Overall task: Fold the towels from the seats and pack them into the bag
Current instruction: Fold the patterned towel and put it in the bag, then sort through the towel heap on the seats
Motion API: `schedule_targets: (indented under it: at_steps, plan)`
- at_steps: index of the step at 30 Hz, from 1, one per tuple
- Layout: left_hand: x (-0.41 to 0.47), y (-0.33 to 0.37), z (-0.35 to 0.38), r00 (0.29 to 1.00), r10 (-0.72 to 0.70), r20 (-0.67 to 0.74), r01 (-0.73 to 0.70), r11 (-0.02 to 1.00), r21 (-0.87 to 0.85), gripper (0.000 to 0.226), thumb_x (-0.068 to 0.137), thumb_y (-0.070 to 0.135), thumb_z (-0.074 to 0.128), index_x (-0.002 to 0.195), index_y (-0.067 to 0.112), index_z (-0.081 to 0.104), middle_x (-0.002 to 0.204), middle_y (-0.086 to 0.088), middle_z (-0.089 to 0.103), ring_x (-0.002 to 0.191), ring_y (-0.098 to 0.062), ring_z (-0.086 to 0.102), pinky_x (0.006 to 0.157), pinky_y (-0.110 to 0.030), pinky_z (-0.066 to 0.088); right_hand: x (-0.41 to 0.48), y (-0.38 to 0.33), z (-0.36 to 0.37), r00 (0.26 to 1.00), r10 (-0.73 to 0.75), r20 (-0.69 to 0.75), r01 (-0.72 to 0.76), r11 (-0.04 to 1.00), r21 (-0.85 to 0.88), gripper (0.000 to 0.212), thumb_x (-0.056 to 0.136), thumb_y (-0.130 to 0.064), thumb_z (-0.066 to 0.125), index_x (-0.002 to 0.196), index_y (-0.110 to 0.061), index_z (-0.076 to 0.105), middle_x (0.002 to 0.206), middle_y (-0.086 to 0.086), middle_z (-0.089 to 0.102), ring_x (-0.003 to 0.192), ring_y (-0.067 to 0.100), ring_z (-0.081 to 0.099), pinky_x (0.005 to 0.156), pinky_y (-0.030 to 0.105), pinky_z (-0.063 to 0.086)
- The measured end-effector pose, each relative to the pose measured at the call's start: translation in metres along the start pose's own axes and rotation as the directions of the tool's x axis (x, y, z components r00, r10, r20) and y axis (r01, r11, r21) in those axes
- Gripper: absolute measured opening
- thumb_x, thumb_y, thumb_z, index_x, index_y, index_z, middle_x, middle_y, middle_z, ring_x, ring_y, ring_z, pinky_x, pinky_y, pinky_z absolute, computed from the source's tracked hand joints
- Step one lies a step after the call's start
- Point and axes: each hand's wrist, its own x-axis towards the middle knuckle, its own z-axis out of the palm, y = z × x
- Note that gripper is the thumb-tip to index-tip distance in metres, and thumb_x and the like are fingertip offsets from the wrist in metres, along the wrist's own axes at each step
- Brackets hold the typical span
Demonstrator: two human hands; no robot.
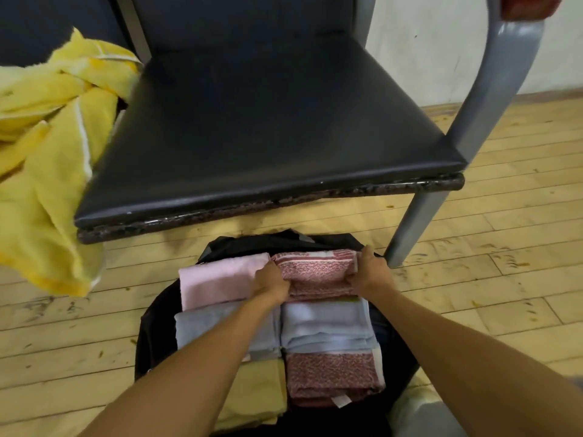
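A black bag (157, 323) lies open on the floor in front of the chair, filled with folded towels. My left hand (273, 283) and my right hand (370, 271) grip the two ends of a folded red patterned towel (315, 272) at the bag's far right. Beside it lies a folded pink towel (217, 282). Nearer me are a grey towel (195, 329), a pale blue towel (325, 326), a second red patterned towel (331, 376) and a folded yellow towel (255, 395). An unfolded yellow towel (47, 146) hangs off the seat at the left.
A black padded chair seat (268, 130) with grey metal legs (416, 222) stands just beyond the bag. A second dark seat (47, 23) is at the far left under the yellow towel. Wooden plank floor (489, 294) surrounds the bag; a white wall is behind.
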Motion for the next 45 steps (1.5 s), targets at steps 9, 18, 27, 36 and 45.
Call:
schedule_targets:
  at_steps: [9, 18, 27, 36, 45]
  plan:
    - [-0.088, 0.003, -0.146, 0.946, 0.292, 0.142, -0.257, 0.94, -0.222, 0.032, 0.092, 0.003, 0.057, 0.124, 0.001, 0.061, 0.111, -0.013, 0.068, 0.094, -0.021, 0.066, 0.07, -0.016, 0.047, -0.065, -0.071, -0.071, 0.945, -0.258, 0.202, 0.315, 0.887, -0.339, 0.011, 0.091, -0.012, 0.052, 0.097, -0.006, 0.06, 0.107, 0.008, 0.067, 0.085, 0.02, 0.061, 0.064, 0.029, 0.051]
    - [-0.169, -0.06, -0.304, 0.932, 0.335, -0.138, -0.362, 0.858, -0.364, 0.018, 0.095, 0.003, 0.051, 0.104, 0.01, 0.066, 0.091, -0.01, 0.072, 0.075, -0.017, 0.068, 0.071, -0.024, 0.052, -0.151, -0.233, -0.102, 0.686, -0.705, 0.18, 0.716, 0.698, 0.003, 0.01, 0.091, -0.012, 0.06, 0.088, -0.016, 0.069, 0.082, 0.002, 0.074, 0.069, 0.013, 0.072, 0.064, 0.024, 0.059]
    - [-0.139, -0.177, -0.34, 0.782, -0.071, -0.619, -0.066, 0.978, -0.196, 0.036, 0.094, 0.014, 0.053, 0.13, 0.014, 0.054, 0.128, -0.013, 0.053, 0.115, -0.028, 0.052, 0.087, -0.036, 0.044, -0.151, -0.347, -0.051, 0.624, -0.781, 0.027, 0.777, 0.624, 0.083, 0.013, 0.093, -0.015, 0.057, 0.09, -0.023, 0.068, 0.08, -0.009, 0.065, 0.076, 0.005, 0.061, 0.066, 0.02, 0.048]
    - [-0.119, -0.22, -0.336, 0.702, -0.255, -0.665, 0.213, 0.966, -0.145, 0.039, 0.09, 0.018, 0.065, 0.125, 0.007, 0.05, 0.134, -0.017, 0.037, 0.12, -0.037, 0.043, 0.098, -0.044, 0.04, -0.152, -0.38, -0.015, 0.616, -0.784, 0.069, 0.766, 0.618, 0.176, 0.011, 0.093, -0.018, 0.06, 0.099, -0.023, 0.068, 0.096, -0.003, 0.066, 0.09, 0.008, 0.06, 0.07, 0.016, 0.044]
    - [-0.117, -0.214, -0.333, 0.689, -0.226, -0.689, 0.218, 0.971, -0.1, 0.031, 0.092, 0.026, 0.064, 0.111, 0.004, 0.053, 0.122, -0.018, 0.042, 0.11, -0.037, 0.047, 0.084, -0.043, 0.043, -0.163, -0.38, -0.029, 0.599, -0.791, 0.128, 0.772, 0.612, 0.169, 0.017, 0.093, -0.015, 0.061, 0.108, -0.016, 0.069, 0.107, 0.001, 0.065, 0.095, 0.013, 0.061, 0.081, 0.025, 0.053]
